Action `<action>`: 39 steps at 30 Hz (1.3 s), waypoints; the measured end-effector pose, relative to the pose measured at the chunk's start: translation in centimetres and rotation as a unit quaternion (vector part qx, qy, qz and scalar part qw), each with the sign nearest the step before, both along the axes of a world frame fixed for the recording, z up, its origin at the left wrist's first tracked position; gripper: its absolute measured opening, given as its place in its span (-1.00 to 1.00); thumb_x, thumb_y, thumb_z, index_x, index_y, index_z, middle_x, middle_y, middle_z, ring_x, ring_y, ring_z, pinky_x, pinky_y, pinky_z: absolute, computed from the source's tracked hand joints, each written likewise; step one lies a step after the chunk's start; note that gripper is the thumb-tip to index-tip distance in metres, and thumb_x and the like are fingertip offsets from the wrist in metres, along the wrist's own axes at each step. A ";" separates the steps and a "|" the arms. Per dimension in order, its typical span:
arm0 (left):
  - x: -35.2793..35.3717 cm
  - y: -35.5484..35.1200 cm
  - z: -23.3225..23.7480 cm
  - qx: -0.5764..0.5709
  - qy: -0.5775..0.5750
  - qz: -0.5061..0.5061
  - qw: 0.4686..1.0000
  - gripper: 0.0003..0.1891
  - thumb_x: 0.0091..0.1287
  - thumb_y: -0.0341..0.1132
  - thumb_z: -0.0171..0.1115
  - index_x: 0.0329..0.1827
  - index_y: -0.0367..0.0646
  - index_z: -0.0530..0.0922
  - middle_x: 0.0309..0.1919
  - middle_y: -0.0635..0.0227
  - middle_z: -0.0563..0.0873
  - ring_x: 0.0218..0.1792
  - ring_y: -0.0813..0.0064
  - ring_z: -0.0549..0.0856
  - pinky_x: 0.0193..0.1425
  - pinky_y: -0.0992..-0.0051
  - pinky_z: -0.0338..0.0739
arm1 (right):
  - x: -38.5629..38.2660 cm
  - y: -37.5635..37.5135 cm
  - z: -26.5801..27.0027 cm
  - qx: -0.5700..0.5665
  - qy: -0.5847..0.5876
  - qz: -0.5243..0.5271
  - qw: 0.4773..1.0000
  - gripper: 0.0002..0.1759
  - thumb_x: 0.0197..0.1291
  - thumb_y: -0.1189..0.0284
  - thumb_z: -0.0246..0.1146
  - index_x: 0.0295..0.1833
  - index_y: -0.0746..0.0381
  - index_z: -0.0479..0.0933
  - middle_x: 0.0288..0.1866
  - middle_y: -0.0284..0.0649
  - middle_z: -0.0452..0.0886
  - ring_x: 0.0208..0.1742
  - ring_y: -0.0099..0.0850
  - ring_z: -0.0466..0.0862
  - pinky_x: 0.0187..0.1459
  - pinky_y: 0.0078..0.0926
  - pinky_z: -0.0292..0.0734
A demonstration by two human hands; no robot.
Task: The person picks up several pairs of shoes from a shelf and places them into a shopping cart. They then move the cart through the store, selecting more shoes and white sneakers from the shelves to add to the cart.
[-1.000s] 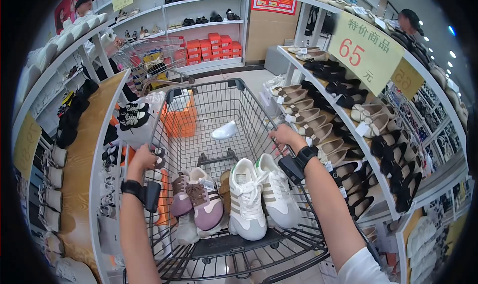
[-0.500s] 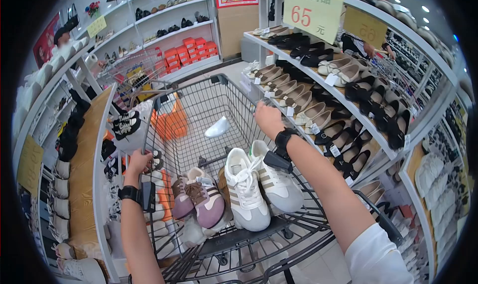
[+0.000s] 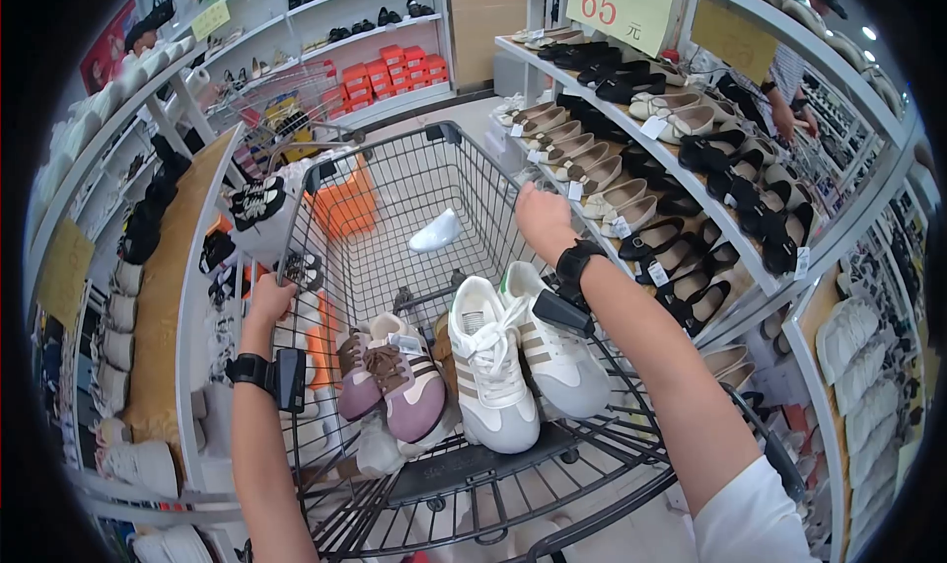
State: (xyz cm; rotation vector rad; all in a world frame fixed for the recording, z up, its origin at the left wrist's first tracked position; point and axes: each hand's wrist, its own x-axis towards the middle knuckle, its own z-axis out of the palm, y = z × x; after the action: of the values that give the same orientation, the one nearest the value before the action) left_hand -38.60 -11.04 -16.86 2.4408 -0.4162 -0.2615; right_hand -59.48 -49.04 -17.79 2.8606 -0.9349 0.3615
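A black wire shopping cart (image 3: 390,158) stretches out in front of me. My left hand (image 3: 271,297) is closed round its left side rim, and my right hand (image 3: 546,220) grips the right one. Nearest me in the cart sit a pair of white sneakers (image 3: 493,366) with tan stripes and grey toes, their toes toward me. To their left is a pair of purple-and-white sneakers (image 3: 414,390) with brown laces; a brown shoe behind is mostly hidden. Farther in, a white shoe-shaped object (image 3: 435,231) shows in the basket. Both wrists carry black bands with small boxes.
Shelves of flat shoes (image 3: 592,163) run close along the right, under a yellow price sign (image 3: 621,8). A wooden-topped shelf (image 3: 187,257) borders the left. Ahead are another cart (image 3: 286,99) and stacked orange boxes (image 3: 395,75). People stand beyond both shelves.
The cart and my hands sit slightly higher in view, while the shelves have shifted a little right. Both hands keep their hold. More of a person shows behind the right shelf.
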 end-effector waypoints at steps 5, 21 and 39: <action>-5.7 2.3 0.0 -0.004 -0.006 0.014 1.000 -0.86 0.13 -0.40 0.16 -0.43 -0.32 0.47 -0.80 0.33 0.47 -0.84 0.52 0.46 -0.80 0.50 0.32 | -4.8 1.7 0.9 0.063 -0.069 0.043 0.995 -0.77 0.18 0.41 -0.07 -0.23 0.33 0.43 -0.42 -0.03 0.63 -0.38 -0.16 0.67 -0.34 -0.28 0.57; -20.2 7.7 0.2 -0.021 0.057 0.087 0.994 -0.87 0.17 -0.38 0.08 -0.27 -0.22 0.45 -0.83 0.38 0.36 -0.86 0.52 0.37 -0.81 0.45 0.27 | -15.4 4.7 1.4 0.106 0.023 0.115 0.987 -0.76 0.13 0.53 -0.05 -0.11 0.39 0.37 -0.16 0.17 0.56 -0.09 0.02 0.59 -0.09 -0.14 0.50; -16.1 6.8 -0.5 -0.009 0.013 0.077 0.997 -0.82 0.16 -0.31 0.16 -0.35 -0.27 0.51 -0.82 0.38 0.41 -0.83 0.52 0.42 -0.79 0.47 0.28 | -12.2 1.9 1.1 0.458 -0.031 0.104 0.882 -0.76 0.19 0.40 -0.05 -0.09 0.30 0.30 -0.42 -0.10 0.52 -0.54 -0.27 0.63 -0.59 -0.24 0.57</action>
State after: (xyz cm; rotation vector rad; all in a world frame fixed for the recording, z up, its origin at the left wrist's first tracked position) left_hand -54.73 -4.23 -17.41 2.4348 -0.2151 -0.2226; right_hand -71.63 -47.12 -16.67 3.8476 -0.9991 -0.0045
